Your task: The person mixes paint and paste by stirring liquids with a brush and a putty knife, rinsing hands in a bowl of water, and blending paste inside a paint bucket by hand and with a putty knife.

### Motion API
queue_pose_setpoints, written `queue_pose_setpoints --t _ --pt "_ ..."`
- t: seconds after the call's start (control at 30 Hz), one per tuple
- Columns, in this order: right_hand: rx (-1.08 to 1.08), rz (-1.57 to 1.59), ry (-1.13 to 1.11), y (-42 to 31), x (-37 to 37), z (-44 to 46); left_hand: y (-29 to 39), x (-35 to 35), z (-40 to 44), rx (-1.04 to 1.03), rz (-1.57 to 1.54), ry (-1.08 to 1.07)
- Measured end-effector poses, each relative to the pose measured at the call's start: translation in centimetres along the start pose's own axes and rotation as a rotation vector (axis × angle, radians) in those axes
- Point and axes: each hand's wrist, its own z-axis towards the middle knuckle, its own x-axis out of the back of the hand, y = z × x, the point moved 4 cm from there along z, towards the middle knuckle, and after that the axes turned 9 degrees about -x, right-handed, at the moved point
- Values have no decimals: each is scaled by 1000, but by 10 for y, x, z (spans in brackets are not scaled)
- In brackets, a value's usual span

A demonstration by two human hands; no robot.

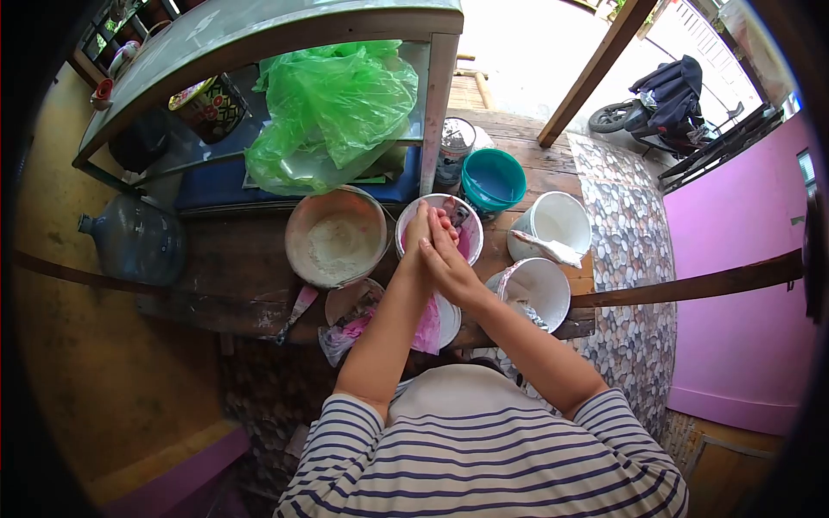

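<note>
Outside the work area, a pink wall [734, 285] is rising at the right, and a pebble-patterned floor [626, 250] is running between it and the wooden tabletop [224, 268]. A glass cabinet [250, 30] is standing toward the far left part of the tabletop, with a crumpled green plastic bag [345, 104] hanging over its opening. Beyond the floor, a motorbike [661, 116] is standing under dark cloth. A clear water jug [142, 242] is resting at the left end. Along the tabletop several containers are sitting close together: a wide tub [332, 246] is holding pale powder, a teal bucket [492, 183] is standing beyond the middle, and two white buckets, a farther one [561, 216] and a nearer one [546, 298], are standing to the right. A white-rimmed bucket [468, 244] is sitting in the centre, showing pink material inside. Right above it, the left hand [419, 229] and the right hand [449, 263] are pressing together, the right one lying along the left with its fingers stretched forward; whether anything is sitting between the palms cannot be told. Behind the teal bucket, a stained can [456, 142] is standing, while pinkish plastic [352, 332] is lying bunched below the forearms and a pink-and-dark tool [300, 309] is leaning beside the tub.
</note>
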Motion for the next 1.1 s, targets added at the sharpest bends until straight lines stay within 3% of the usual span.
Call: queue_pose_setpoints --t 0.07,0.13,0.17,0.23,0.33,0.47,0.53,0.6,0.67,0.73,0.83,0.87,0.93,0.97,1.0,1.07,1.1 --pt "-51 95 -20 5 0 -1 -18 14 16 27 -19 21" --pt "11 -23 -65 4 1 -2 -25 16 14 -86 -350 -74" --pt "11 -22 -56 3 3 -1 -27 17 12 -23 -373 -73" --pt "-108 -237 82 6 11 6 -30 4 -7 -45 -421 -114" --pt "-207 -462 67 43 38 47 -4 -35 -66 -137 -404 -209" --pt "-104 430 310 68 32 52 -10 -20 -60 -76 -577 -251" --pt "-110 306 278 74 5 29 -13 -13 -44 -54 -840 -289" --pt "2 285 417 79 4 26 -12 -17 -47 -71 -822 -375" --pt "-307 765 176 83 3 31 -22 -11 -54 -104 -518 -222" --pt "-360 739 179 84 13 51 -21 -19 -65 -172 -336 -231" --pt "-443 295 275 84 25 73 -7 -16 -67 -382 49 -219" --pt "-440 292 274 75 36 80 1 -18 -73 -385 45 -221" --pt "-335 -3 278 52 62 92 14 -24 -88 -444 497 -400" --pt "-379 53 192 42 70 94 9 -8 -67 -604 543 -395" --pt "-423 107 104 30 76 94 16 -5 -62 -603 539 -390" --pt "-424 51 97 19 82 95 41 2 -52 -819 1184 -74" --pt "-380 18 109 18 83 97 48 -2 -50 -1071 1196 -28"
